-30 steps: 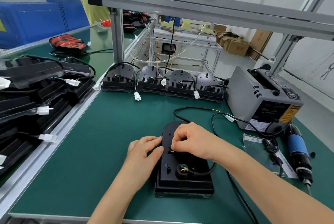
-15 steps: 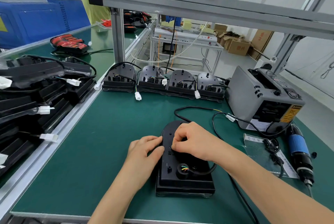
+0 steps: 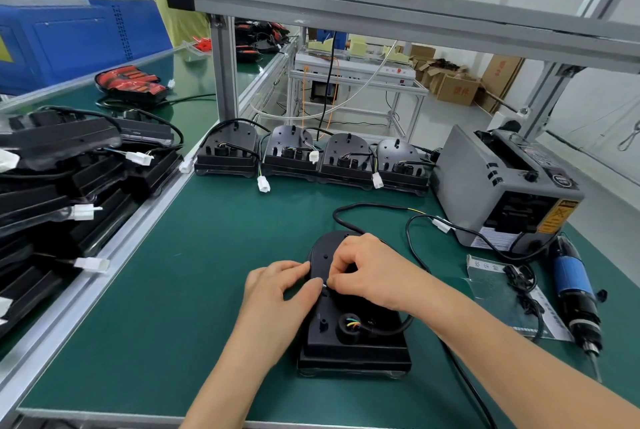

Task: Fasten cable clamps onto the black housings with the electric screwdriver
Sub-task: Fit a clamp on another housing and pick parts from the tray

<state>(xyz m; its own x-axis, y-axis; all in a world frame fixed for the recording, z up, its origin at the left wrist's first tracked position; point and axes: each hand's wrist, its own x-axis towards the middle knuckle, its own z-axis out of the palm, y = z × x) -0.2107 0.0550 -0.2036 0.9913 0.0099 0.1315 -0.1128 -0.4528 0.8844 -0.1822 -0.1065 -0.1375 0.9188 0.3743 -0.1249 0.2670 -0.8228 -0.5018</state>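
Your left hand (image 3: 277, 300) fingers curl round the black housing (image 3: 349, 342) edge mid-worktop (image 3: 194, 276), right hand (image 3: 370, 276) fingers pinch a tiny silver bit (image 3: 326, 285) above it. Electric screwdriver (image 3: 573, 290) lies off right.

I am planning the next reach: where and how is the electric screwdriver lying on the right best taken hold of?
Grip the electric screwdriver round its blue-wrapped barrel, probably with the right hand once free, coming from above. It lies flat on the green mat, bit pointing to the near edge, so the barrel is its broad, bare middle.
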